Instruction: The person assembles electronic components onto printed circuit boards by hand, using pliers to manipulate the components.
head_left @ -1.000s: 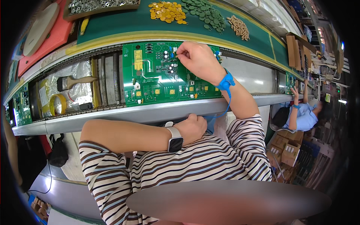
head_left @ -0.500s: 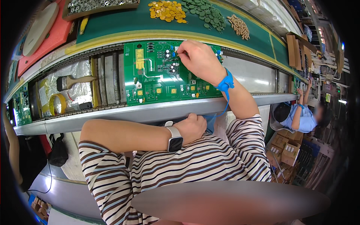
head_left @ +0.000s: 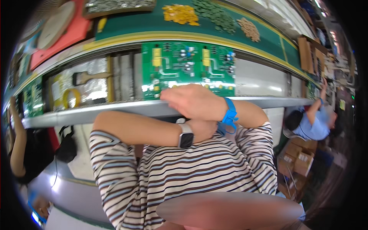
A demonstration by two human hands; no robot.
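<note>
A green circuit board (head_left: 174,61) with white, blue and yellow parts lies on the rails in front of me. My right hand (head_left: 195,102), with a blue strap on its wrist, is low over the board's near edge and the metal rail (head_left: 134,108). Its fingers point left and are blurred; nothing shows in them. My left hand (head_left: 205,129) rests at my body below the rail, beneath my right hand, which hides its fingers. A watch (head_left: 186,138) is on the left wrist.
Beyond the rails, yellow discs (head_left: 180,14), green discs (head_left: 216,17) and small tan pieces (head_left: 249,29) lie in piles on a green surface (head_left: 134,28). To the left are a brush (head_left: 90,77) and a tape roll (head_left: 71,98). Co-workers sit at both sides.
My right hand has drawn back from the far part of the board to its near edge, above my left hand. The whole view has shifted; at far left a co-worker's arm shows more.
</note>
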